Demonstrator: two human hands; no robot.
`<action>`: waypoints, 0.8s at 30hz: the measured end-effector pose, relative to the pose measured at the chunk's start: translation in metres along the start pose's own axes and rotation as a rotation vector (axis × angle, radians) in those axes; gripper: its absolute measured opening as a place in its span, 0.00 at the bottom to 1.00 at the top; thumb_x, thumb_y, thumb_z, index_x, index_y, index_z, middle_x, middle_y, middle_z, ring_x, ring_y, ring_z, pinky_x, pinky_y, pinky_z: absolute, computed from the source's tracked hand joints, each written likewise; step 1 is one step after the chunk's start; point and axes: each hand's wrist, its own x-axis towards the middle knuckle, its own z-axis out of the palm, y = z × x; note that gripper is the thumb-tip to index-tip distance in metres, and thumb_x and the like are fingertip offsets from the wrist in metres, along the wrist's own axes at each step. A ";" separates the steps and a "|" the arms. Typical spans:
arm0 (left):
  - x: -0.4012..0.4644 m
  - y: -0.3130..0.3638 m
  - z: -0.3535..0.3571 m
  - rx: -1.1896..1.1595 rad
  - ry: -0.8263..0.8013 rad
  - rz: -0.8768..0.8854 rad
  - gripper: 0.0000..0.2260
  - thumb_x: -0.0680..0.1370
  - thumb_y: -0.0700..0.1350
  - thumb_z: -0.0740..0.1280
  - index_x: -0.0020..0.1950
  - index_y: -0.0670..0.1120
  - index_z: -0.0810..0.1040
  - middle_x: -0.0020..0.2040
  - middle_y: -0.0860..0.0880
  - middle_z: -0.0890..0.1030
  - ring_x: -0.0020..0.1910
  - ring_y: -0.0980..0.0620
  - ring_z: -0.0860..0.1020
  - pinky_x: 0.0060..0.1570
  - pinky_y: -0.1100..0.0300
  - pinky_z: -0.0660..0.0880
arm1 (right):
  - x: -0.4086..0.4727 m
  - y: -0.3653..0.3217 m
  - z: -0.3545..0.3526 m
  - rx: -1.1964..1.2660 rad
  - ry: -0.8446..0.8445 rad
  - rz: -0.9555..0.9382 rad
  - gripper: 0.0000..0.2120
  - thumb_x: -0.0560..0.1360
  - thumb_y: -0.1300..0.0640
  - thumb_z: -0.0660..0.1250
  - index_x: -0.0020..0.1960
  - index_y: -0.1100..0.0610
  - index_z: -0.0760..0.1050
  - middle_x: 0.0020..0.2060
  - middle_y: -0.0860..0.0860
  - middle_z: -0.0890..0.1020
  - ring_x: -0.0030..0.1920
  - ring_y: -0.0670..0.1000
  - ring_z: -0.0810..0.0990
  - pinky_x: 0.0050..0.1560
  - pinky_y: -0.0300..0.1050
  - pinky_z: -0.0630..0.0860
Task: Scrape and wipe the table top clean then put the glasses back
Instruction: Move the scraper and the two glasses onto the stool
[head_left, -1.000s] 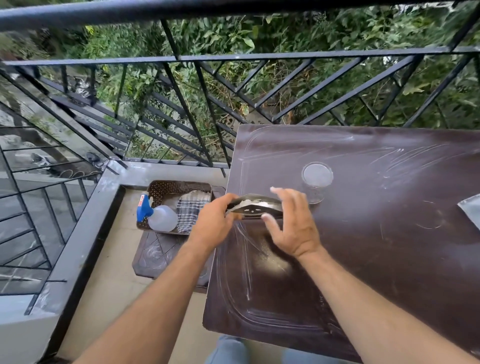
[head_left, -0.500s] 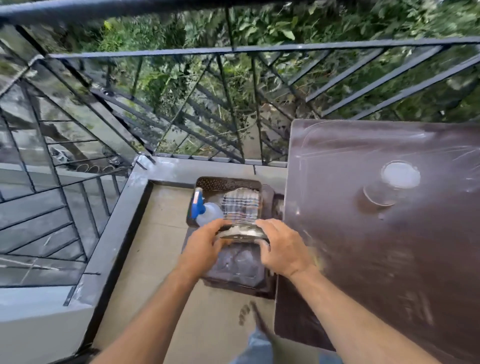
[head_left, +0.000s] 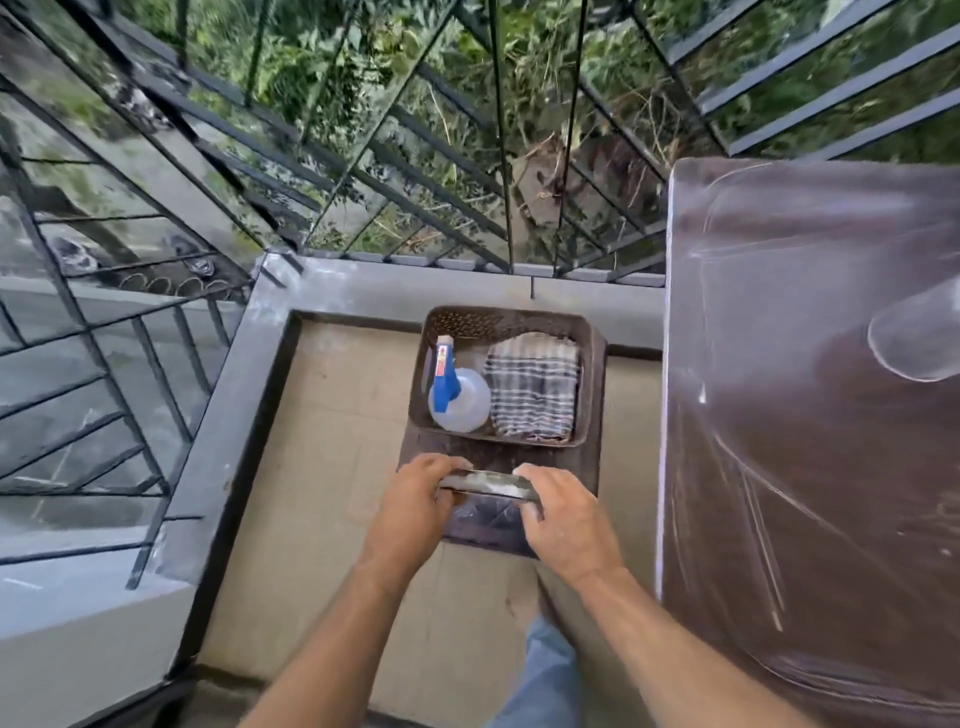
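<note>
The left hand (head_left: 415, 501) was closed on the left end of the scraper (head_left: 488, 484), thumb and fingers curled round it. The right hand (head_left: 563, 519) was closed on the right end in like manner. The scraper was held level between them above the near part of a low brown stool (head_left: 498, 525), well clear of the table top (head_left: 810, 467), which lay to the right.

White residue lay along the upper face of the scraper. The tool appeared thin, flat and metallic; it was judged stiff, light and probably sharp along one edge. A grip at the two ends, as observed, kept the fingers off the working edge and kept the load level. Any tilt would likely shed the loose residue.

A basket (head_left: 592, 374) stood on the far part of the stool. It held a spray bottle (head_left: 460, 397) with a blue trigger and a folded checked cloth (head_left: 532, 384). The cloth was judged soft and best taken up by the whole fold.

One glass (head_left: 914, 338) stood on the table top near the right edge of view, blurred. It was judged fragile and possibly slippery, best gripped round the wall. White smears and streaks remained on the table top; wiping was not yet done.
</note>
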 end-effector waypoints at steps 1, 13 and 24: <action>0.002 -0.005 0.006 0.004 0.000 -0.001 0.23 0.70 0.30 0.67 0.59 0.51 0.84 0.56 0.53 0.82 0.56 0.55 0.79 0.60 0.67 0.70 | 0.000 0.003 0.006 -0.007 0.006 0.020 0.20 0.65 0.61 0.67 0.57 0.57 0.80 0.50 0.51 0.84 0.52 0.51 0.80 0.60 0.38 0.69; 0.044 -0.030 0.040 0.054 -0.055 -0.083 0.19 0.75 0.35 0.68 0.63 0.49 0.84 0.58 0.47 0.82 0.57 0.45 0.81 0.58 0.56 0.75 | 0.028 0.032 0.051 -0.116 -0.066 0.153 0.21 0.65 0.67 0.75 0.57 0.59 0.82 0.51 0.53 0.85 0.51 0.55 0.84 0.61 0.40 0.66; 0.047 -0.030 0.042 0.036 -0.031 -0.143 0.17 0.77 0.36 0.67 0.63 0.50 0.82 0.55 0.49 0.81 0.46 0.55 0.78 0.47 0.73 0.66 | 0.033 0.029 0.045 -0.116 -0.158 0.191 0.19 0.73 0.59 0.69 0.64 0.54 0.79 0.55 0.50 0.84 0.56 0.53 0.79 0.59 0.46 0.73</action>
